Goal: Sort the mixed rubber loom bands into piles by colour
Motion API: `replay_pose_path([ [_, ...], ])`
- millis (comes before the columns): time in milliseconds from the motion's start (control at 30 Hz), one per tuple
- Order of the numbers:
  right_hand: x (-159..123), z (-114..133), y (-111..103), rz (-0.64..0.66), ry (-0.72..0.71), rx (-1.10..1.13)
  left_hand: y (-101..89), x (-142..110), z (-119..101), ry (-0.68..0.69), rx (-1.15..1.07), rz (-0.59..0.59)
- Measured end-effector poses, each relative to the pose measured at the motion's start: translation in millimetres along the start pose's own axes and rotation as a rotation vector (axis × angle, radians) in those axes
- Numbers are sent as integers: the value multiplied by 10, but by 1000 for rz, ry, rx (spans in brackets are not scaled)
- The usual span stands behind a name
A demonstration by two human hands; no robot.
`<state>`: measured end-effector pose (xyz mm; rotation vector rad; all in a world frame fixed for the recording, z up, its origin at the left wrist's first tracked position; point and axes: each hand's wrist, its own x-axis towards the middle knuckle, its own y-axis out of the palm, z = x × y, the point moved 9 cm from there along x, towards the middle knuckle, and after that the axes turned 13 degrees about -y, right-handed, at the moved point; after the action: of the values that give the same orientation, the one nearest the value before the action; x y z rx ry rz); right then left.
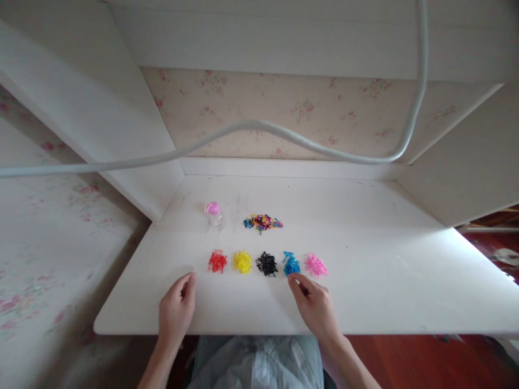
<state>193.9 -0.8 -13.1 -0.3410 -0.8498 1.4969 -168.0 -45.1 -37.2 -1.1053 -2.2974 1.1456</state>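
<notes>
White tabletop [377,281], head view: five single-colour piles, nine to three o'clock: red pile [218,262], yellow pile [242,262], black pile [266,265], blue pile [291,265], pink pile [315,265]. One mixed pile [263,222] lies at black's twelve, one pink-topped container [213,209] at its nine. Left hand [177,307], at red's eight, and right hand [315,303], at blue's six, pinch closed; whether on anything, I cannot tell.

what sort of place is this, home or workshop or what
Most likely a room in a home, at a desk: a white desk with floral wallpaper behind it and a reddish floor below.
</notes>
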Motion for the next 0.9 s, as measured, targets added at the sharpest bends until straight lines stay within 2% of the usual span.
replay_pose_path([
  [100, 397, 310, 175, 137, -99, -84, -31, -32, 81, 28, -102, -86],
  [167, 710, 436, 309, 224, -112, -220, -30, -61, 77, 56, -146, -99],
  [300, 1263, 456, 646, 469, -65, -521, -76, -83, 103, 41, -197, -110],
  [433, 1618, 444, 867, 538, -78, -568, -99, -73, 135, 16, -223, -101],
  [700, 1760, 323, 1186, 630, -66, -595, -73, -84, 71, 54, -195, -76],
  [900, 1775, 249, 1137, 556, -64, -553, -72, -92, 29, 109, -182, -92],
])
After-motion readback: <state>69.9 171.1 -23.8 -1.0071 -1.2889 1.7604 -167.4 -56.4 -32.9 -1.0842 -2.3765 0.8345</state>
